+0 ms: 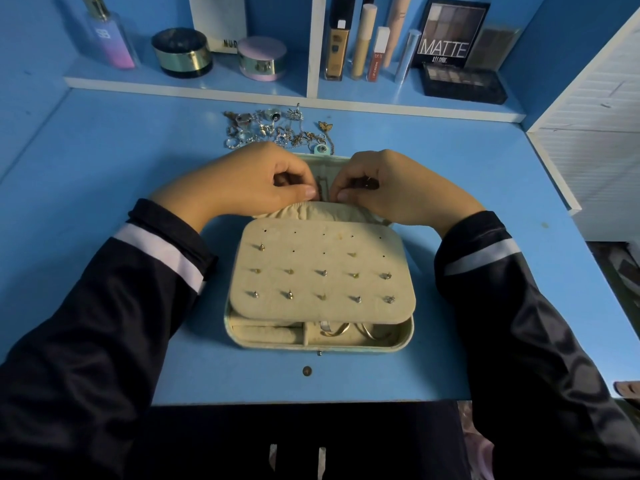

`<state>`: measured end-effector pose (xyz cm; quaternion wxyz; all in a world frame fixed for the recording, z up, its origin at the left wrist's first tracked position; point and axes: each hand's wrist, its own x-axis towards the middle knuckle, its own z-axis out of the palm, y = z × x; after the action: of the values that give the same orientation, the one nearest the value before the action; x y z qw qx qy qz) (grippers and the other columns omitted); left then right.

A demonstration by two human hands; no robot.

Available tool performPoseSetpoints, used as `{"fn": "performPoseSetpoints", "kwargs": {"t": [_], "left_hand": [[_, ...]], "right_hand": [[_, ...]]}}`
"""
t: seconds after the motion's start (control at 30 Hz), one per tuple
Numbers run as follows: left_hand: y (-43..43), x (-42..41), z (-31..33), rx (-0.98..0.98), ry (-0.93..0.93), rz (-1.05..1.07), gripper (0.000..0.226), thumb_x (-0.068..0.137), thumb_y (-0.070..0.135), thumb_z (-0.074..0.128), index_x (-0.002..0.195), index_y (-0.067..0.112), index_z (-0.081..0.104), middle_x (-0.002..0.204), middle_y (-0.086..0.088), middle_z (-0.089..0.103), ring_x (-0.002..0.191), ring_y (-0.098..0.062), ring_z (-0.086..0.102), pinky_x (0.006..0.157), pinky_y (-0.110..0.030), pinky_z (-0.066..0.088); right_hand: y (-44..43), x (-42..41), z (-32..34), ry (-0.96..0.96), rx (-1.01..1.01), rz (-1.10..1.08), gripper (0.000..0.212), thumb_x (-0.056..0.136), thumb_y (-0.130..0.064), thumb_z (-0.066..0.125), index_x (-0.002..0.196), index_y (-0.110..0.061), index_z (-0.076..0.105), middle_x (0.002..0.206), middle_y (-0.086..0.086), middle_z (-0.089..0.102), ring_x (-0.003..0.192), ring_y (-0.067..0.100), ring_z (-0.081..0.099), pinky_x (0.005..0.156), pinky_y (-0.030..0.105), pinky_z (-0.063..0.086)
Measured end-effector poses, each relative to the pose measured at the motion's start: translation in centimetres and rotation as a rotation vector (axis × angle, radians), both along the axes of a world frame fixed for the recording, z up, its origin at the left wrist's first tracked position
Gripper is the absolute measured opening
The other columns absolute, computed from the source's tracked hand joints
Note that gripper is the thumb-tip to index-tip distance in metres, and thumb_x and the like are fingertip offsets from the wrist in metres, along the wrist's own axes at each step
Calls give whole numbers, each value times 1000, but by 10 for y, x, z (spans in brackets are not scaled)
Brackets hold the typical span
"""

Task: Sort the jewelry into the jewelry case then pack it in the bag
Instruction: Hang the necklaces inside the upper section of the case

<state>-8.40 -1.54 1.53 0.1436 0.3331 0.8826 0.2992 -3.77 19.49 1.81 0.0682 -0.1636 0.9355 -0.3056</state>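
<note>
Mid-sorting; left hand (242, 183) and right hand (394, 192) both pinch a thin chain (323, 189) at the jewelry case (408, 337) lid. Next, probably, hooking it there with steady fingertips.

We find the clearest word on the black cardboard eyeshadow palette box (446, 32) standing upright in the right shelf compartment: "MATTE" in large white capitals. A smaller white line sits beneath it, which we cannot make out. On the white upright box (218, 19) in the left compartment we read "NUD" in black, the rest hidden behind the round pink jar (262, 58). The clear glass perfume bottle of lilac-pink liquid (110, 39) carries a white mark like "SB". Print on the red lip gloss tube (376, 60) is too small for us.
</note>
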Motion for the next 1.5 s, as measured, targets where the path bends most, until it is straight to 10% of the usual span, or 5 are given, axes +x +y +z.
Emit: {"fn": "performPoseSetpoints", "kwargs": {"t": [1.5], "left_hand": [[-1, -1, 0, -12, -28, -37, 9, 91, 26, 68, 83, 31, 68, 72, 3, 64, 50, 4, 50, 52, -8, 39]], "right_hand": [[-3, -2, -4, 51, 47, 33, 12, 92, -10, 62, 96, -10, 73, 96, 1, 60, 82, 13, 54, 76, 22, 42]]}}
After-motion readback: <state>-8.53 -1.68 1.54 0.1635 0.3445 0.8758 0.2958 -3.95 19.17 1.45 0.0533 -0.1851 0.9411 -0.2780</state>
